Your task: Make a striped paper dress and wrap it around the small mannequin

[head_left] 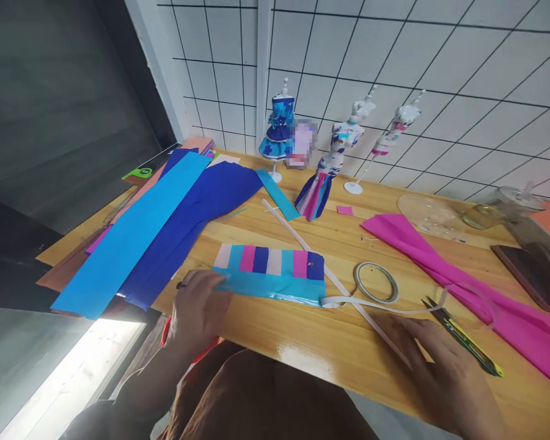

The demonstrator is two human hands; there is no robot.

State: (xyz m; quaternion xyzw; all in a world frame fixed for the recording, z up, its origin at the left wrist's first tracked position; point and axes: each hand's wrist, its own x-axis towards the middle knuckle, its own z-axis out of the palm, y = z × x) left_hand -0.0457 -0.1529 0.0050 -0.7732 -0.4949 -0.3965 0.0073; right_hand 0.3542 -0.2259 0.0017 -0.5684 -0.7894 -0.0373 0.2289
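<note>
Now | striped cloth (275, 274) left of tape roll (395, 288) | I judge it light, limp, slippery along its glossy edge; I'd hold both short ends | left hand (200, 305) at end farthest from roll, right hand (447, 360) by white strip (289, 228); I can't tell whether either grip pinches

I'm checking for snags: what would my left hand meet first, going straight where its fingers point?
Probably the striped piece, lying right in front; your left hand may already be touching its left end, but depth is unclear.
</note>
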